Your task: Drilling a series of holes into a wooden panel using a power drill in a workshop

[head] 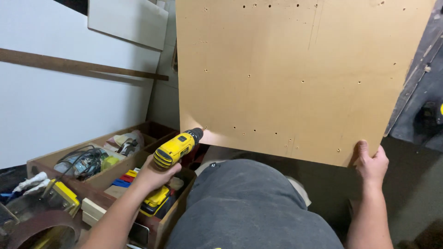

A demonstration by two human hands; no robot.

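Note:
A large tan board [295, 69] with several small drilled holes stands upright in front of me, filling the upper middle of the head view. My left hand [154, 175] grips a yellow and black cordless drill [177, 147], its chuck pointing at the board's lower left corner. My right hand [371, 163] holds the board's bottom edge near its lower right corner. My knee in dark grey shorts [249, 203] sits below the board.
A wooden crate [106, 177] at lower left holds tools, cables and coloured bits. White panels [69, 92] and a brown strip lean at the left. A dark angled surface [422, 92] stands at the right. A round brown object lies at the bottom left.

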